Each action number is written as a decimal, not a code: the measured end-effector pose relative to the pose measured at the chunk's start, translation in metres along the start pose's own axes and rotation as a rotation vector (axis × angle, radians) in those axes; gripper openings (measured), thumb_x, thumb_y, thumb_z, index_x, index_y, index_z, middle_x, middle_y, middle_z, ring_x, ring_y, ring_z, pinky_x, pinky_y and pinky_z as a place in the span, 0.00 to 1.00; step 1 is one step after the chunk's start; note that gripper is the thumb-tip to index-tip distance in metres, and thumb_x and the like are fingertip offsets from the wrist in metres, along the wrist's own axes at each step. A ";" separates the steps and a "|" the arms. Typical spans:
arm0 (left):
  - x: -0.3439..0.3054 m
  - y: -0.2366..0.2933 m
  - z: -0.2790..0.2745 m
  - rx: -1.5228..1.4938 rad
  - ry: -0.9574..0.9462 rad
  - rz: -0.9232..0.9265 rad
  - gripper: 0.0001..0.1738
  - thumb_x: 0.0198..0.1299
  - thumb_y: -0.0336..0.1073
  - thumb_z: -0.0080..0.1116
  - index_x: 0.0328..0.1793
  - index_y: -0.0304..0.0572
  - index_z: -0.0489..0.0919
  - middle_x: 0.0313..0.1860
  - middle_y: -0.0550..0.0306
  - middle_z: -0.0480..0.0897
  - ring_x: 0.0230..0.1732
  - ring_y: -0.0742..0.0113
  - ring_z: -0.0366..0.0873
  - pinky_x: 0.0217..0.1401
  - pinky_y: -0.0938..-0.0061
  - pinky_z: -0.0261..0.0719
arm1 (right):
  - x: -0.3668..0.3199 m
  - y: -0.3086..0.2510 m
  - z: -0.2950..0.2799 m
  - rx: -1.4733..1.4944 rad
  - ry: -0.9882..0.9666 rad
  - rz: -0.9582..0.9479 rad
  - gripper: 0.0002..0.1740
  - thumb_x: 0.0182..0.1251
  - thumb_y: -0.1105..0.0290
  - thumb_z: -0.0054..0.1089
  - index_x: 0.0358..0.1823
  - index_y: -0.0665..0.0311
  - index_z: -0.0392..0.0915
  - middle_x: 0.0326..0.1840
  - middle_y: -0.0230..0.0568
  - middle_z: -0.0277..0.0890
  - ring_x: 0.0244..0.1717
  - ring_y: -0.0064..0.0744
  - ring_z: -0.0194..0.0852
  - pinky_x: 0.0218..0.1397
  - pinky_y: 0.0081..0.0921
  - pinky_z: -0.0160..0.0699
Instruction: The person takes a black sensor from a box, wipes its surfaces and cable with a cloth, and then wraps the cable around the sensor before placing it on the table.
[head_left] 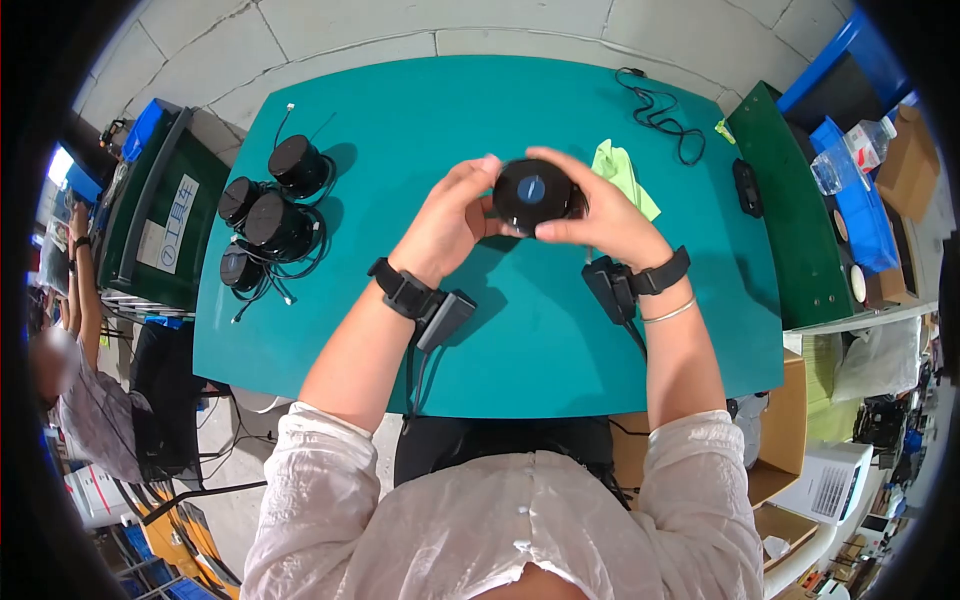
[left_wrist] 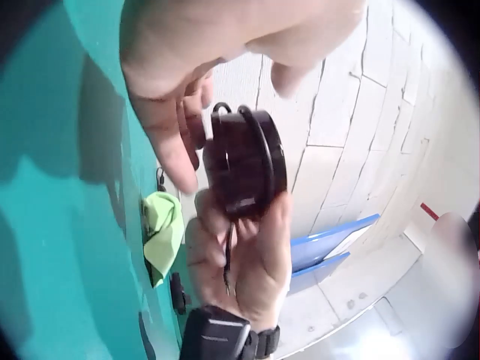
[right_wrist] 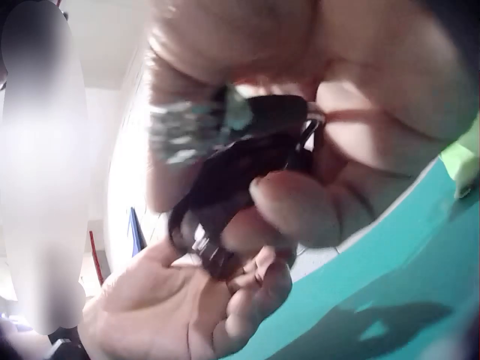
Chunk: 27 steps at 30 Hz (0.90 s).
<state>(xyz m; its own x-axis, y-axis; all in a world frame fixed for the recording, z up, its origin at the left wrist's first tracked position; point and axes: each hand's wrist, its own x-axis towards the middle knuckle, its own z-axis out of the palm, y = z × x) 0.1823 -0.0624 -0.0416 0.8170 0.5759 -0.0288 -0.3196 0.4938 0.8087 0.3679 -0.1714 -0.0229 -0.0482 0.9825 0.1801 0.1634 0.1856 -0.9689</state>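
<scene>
A round black device [head_left: 512, 205] with a blue label on its top is held up over the middle of the table. My right hand [head_left: 610, 218] grips it from the right, thumb along the near side and fingers round the far side. A black cable [left_wrist: 266, 161] wraps round its side, and a short end hangs down in the left wrist view. My left hand [head_left: 445, 222] is at the device's left, fingers loosely extended beside it and thumb apart from it. In the right wrist view the device [right_wrist: 236, 172] is blurred and partly hidden by the right fingers.
Several black cylindrical devices [head_left: 278, 225] with coiled cables stand on the left of the green table [head_left: 480, 350]. A light green cloth [head_left: 622, 178] lies behind my right hand. A black cable [head_left: 660, 115] and a small black object [head_left: 746, 187] are at the right.
</scene>
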 end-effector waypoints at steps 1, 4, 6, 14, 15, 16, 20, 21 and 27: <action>-0.006 0.008 0.005 0.107 -0.026 -0.047 0.28 0.69 0.49 0.53 0.67 0.37 0.68 0.55 0.51 0.78 0.56 0.63 0.77 0.55 0.67 0.80 | -0.002 -0.005 0.000 0.064 -0.102 0.106 0.49 0.52 0.74 0.75 0.75 0.62 0.57 0.67 0.40 0.66 0.67 0.30 0.65 0.69 0.30 0.69; -0.008 0.011 0.005 0.245 -0.093 -0.110 0.32 0.63 0.44 0.64 0.67 0.32 0.68 0.53 0.47 0.79 0.54 0.63 0.80 0.51 0.65 0.84 | -0.002 -0.006 0.008 -0.033 -0.150 0.037 0.50 0.53 0.75 0.74 0.77 0.61 0.55 0.68 0.39 0.65 0.61 0.27 0.69 0.62 0.27 0.75; -0.008 0.016 0.007 0.271 -0.033 -0.121 0.32 0.63 0.43 0.64 0.66 0.29 0.68 0.53 0.47 0.79 0.50 0.63 0.82 0.51 0.66 0.85 | -0.002 -0.007 0.012 -0.049 -0.067 0.079 0.49 0.55 0.75 0.73 0.77 0.62 0.55 0.68 0.41 0.65 0.56 0.26 0.71 0.57 0.25 0.78; 0.003 -0.009 0.003 -0.024 0.199 0.136 0.21 0.66 0.37 0.59 0.61 0.33 0.71 0.51 0.48 0.81 0.49 0.59 0.84 0.52 0.63 0.87 | 0.003 0.000 0.044 -0.352 0.251 -0.007 0.48 0.57 0.67 0.71 0.75 0.70 0.52 0.61 0.53 0.71 0.41 0.34 0.79 0.42 0.27 0.83; -0.001 -0.009 0.008 -0.052 0.182 0.137 0.25 0.67 0.35 0.59 0.65 0.34 0.65 0.54 0.48 0.79 0.52 0.59 0.82 0.54 0.64 0.85 | 0.003 0.000 0.047 -0.420 0.230 0.000 0.51 0.56 0.66 0.71 0.76 0.72 0.48 0.62 0.56 0.69 0.47 0.41 0.80 0.44 0.29 0.84; -0.002 -0.013 0.012 -0.052 0.181 0.137 0.25 0.67 0.35 0.59 0.65 0.34 0.65 0.54 0.48 0.79 0.52 0.59 0.82 0.54 0.64 0.85 | 0.003 0.000 0.052 -0.421 0.231 0.000 0.51 0.56 0.66 0.71 0.76 0.72 0.48 0.62 0.56 0.69 0.47 0.41 0.80 0.44 0.29 0.84; -0.009 -0.021 0.027 0.010 0.218 0.231 0.30 0.71 0.43 0.52 0.73 0.39 0.57 0.68 0.51 0.69 0.66 0.60 0.70 0.68 0.61 0.71 | 0.006 0.013 0.051 -0.487 0.358 -0.019 0.56 0.55 0.62 0.74 0.76 0.71 0.44 0.63 0.57 0.68 0.52 0.44 0.78 0.51 0.31 0.82; -0.009 -0.022 0.028 -0.065 0.121 0.245 0.31 0.72 0.46 0.48 0.75 0.40 0.56 0.70 0.53 0.67 0.69 0.60 0.67 0.70 0.60 0.68 | 0.010 0.016 0.045 -0.322 0.364 -0.055 0.52 0.55 0.63 0.74 0.74 0.72 0.48 0.62 0.55 0.68 0.54 0.42 0.77 0.53 0.31 0.82; -0.014 -0.006 0.034 -0.029 -0.083 0.245 0.32 0.73 0.53 0.44 0.75 0.42 0.60 0.74 0.57 0.64 0.73 0.65 0.60 0.69 0.58 0.66 | 0.012 0.018 0.012 0.092 0.264 -0.130 0.43 0.50 0.70 0.78 0.66 0.68 0.61 0.60 0.41 0.72 0.61 0.31 0.72 0.64 0.30 0.73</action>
<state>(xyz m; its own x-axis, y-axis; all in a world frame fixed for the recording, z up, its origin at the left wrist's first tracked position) 0.1889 -0.0953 -0.0263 0.7494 0.6260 0.2155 -0.5259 0.3651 0.7682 0.3588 -0.1565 -0.0399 0.1967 0.9233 0.3299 0.0821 0.3198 -0.9439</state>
